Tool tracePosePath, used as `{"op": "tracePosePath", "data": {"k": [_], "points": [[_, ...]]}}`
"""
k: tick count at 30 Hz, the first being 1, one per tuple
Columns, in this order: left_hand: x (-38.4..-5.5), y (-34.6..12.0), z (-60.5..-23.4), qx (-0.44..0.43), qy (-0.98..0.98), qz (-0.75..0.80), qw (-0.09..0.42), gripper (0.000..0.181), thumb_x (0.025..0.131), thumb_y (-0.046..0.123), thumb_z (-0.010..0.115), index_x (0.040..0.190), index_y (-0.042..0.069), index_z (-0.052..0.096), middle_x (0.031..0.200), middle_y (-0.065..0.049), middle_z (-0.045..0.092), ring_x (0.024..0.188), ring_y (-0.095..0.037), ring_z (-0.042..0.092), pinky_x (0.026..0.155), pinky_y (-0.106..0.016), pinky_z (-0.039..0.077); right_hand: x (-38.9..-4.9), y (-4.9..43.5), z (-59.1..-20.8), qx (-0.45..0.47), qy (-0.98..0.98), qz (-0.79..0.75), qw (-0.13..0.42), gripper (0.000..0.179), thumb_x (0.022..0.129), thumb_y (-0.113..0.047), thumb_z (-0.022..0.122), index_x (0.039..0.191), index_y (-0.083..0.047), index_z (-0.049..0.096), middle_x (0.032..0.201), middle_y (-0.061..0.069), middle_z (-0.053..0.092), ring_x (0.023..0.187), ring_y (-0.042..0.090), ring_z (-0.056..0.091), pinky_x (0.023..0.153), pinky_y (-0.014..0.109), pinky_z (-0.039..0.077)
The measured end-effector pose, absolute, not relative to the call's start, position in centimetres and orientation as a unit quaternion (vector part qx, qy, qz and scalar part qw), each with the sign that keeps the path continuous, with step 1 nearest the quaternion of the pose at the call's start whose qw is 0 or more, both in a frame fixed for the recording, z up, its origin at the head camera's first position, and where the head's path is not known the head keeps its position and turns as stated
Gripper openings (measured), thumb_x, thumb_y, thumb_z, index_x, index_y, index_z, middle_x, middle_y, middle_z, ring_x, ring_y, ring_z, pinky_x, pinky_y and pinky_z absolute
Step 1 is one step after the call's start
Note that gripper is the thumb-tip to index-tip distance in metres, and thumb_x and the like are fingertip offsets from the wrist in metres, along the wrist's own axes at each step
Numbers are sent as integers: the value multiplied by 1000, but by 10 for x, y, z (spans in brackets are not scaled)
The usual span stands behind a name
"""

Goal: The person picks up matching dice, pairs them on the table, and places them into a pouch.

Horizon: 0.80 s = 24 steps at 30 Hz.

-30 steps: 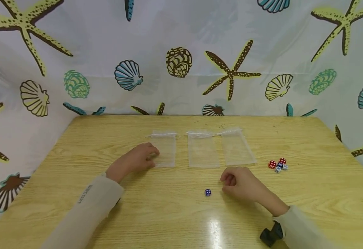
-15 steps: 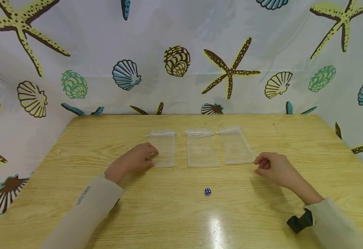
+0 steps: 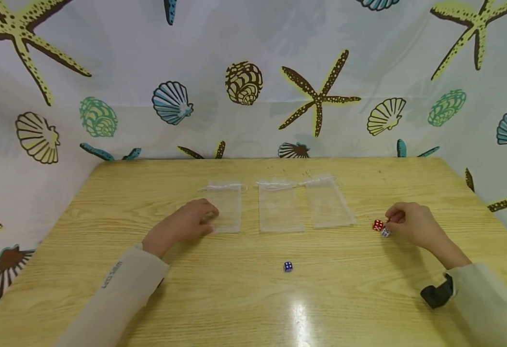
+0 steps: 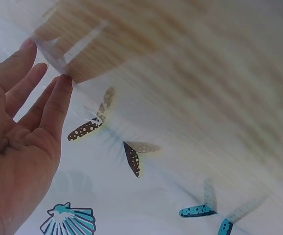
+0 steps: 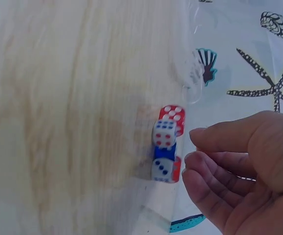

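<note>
In the head view my left hand (image 3: pixel 183 223) rests its fingertips on the left one of three sheer white drawstring bags (image 3: pixel 231 212). The left wrist view shows those fingers (image 4: pixel 58 100) loosely bent, touching the surface. My right hand (image 3: pixel 416 226) is over a small cluster of dice at the right, hiding part of it. A red die (image 5: pixel 171 113), a white die (image 5: pixel 164 134), a blue die (image 5: pixel 165 152) and more sit just beside the thumb and fingertips, which are slightly parted with a gap to the dice. A lone blue die (image 3: pixel 287 267) lies at the front middle.
The middle bag (image 3: pixel 280 209) and the right bag (image 3: pixel 329 205) lie flat in a row on the wooden table (image 3: pixel 218 299). Behind and at both sides hangs a white cloth (image 3: pixel 218 43) printed with shells and starfish.
My right hand has moved from beside the lone blue die to the dice cluster at the right. The left hand has stayed on the left bag.
</note>
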State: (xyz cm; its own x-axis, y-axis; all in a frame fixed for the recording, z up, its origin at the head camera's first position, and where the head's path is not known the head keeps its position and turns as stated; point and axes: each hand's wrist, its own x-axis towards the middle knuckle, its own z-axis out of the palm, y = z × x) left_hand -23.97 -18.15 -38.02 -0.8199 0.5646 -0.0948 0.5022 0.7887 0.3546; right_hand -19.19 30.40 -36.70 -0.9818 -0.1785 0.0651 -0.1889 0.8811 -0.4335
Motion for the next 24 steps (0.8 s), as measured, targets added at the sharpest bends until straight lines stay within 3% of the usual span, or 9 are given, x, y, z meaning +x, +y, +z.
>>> {"op": "tracePosePath", "data": {"k": [14,24], "points": [[-239,-184,-380,298,937,157,90,34,92,11,62,123,-3,58,125,-22,55,118,-38,51,98,-50,43,-198,313,-374,88,-973,214,-9,8,80,-3,68,87,2,68,75,8,65,66,15,56,59,29,44],[-236,-184,-379,297,938,159,89,34,91,10,63,123,-3,58,125,-22,55,117,-38,52,98,-49,44,-198,312,-376,81,-976,200,-25,13,79,-3,69,89,4,68,77,10,64,68,18,55,59,30,44]]}}
